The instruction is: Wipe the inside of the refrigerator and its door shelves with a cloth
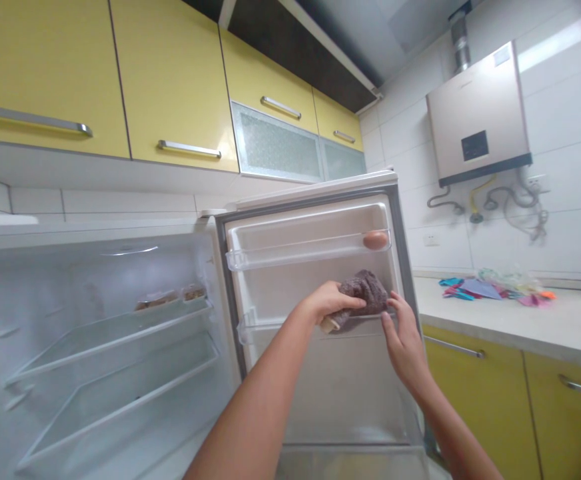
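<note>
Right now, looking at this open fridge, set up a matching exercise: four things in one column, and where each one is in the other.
Things:
1. egg
2. cloth
3. food trays
4. coloured wrappers

Places:
A. worktop
B. top door shelf
C. under left hand, at the middle door shelf
D. glass shelf inside the fridge

Pairs: 1-B, 2-C, 3-D, 4-A

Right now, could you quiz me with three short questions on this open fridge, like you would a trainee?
1. True or false: the left hand presses a dark cloth against the fridge door.
2. What lies in the top door shelf? A) egg B) bottle C) lemon
3. Fill in: the right hand touches the middle door shelf just ____ the cloth.

Key: 1 true. 2 A, an egg. 3 below.
</note>
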Demonstrator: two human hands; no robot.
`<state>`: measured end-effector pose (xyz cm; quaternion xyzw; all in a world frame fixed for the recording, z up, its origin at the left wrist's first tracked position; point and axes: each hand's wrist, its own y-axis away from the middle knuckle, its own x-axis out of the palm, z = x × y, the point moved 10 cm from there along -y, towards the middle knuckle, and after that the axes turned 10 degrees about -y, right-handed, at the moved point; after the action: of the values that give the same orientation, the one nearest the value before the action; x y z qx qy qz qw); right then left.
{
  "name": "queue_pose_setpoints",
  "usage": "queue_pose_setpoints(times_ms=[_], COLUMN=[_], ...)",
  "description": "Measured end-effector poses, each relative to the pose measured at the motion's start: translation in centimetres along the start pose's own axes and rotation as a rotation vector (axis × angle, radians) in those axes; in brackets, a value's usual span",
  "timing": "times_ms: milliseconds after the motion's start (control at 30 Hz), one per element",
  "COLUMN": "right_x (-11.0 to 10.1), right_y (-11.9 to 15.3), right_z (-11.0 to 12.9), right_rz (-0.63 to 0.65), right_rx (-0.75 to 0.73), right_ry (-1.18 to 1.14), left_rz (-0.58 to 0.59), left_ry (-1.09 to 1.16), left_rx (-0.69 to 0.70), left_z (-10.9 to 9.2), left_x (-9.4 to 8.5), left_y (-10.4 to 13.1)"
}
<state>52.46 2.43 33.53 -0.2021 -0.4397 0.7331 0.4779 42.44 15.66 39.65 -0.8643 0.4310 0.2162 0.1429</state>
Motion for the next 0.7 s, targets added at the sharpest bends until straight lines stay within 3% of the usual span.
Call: queue_pose_setpoints(times_ms=[100,200,300,533,700], right_x=[-0.1,-0.1,0.0,0.0,-0.1], right_y=[0.0,0.1,0.2,0.0,-0.1], right_z=[-0.2,-0.1,0.1,0.1,0.0], right_rz=[0.006,0.026,0.031,0.018,-0.001], right_rx=[0.010,0.005,-0.004,-0.007,-0.013], right_ry=[-0.011,0.002,0.016,0.010,0.000], left_rz=[-0.125,-0.318,-0.481,-0.767,-1.236], left_ry=[0.315,0.466,0.645,0.916,1.075], left_rx=[-0.037,-0.083,-0.116,-0.126,0.057], left_z=[0.3,1.7,3.4,6.1,8.4], left_x=[-0.5,-3.3,-6.2,-12.0,-15.7], left_y=[-0.6,-0.2,1.7,11.5,17.9])
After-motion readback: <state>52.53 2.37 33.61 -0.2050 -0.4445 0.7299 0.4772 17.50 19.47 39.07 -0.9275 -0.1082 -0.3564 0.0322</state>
